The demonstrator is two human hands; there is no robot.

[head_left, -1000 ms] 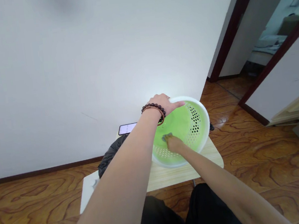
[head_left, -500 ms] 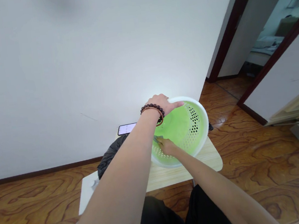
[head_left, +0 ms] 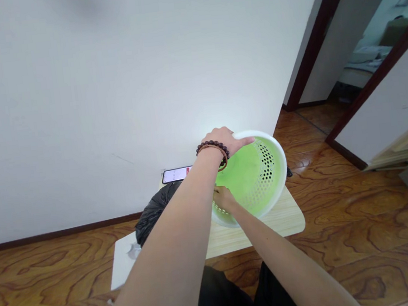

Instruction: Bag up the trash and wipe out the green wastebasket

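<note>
A round green plastic basket (head_left: 244,175) with a white rim and perforated sides tilts on a small wooden-topped table (head_left: 268,227). My left hand (head_left: 222,138), with a beaded bracelet (head_left: 213,144) at the wrist, grips the far rim, thumb over the inside. Inside the basket, my right hand (head_left: 224,198) is closed against the left part of the wall. A greyish cloth showed at its fingers a moment ago; now my left forearm covers most of it.
A phone (head_left: 175,175) with a lit screen lies at the table's back left. Beside it sits a black plastic bag (head_left: 155,211), partly behind my forearm. A white board-like surface (head_left: 120,260) is at the left. A white wall (head_left: 106,85) rises behind; a doorway stands right.
My right hand has moved slightly left along the basket's inner wall, and the cloth has gone out of sight behind my left forearm. My left hand keeps its grip on the rim.
</note>
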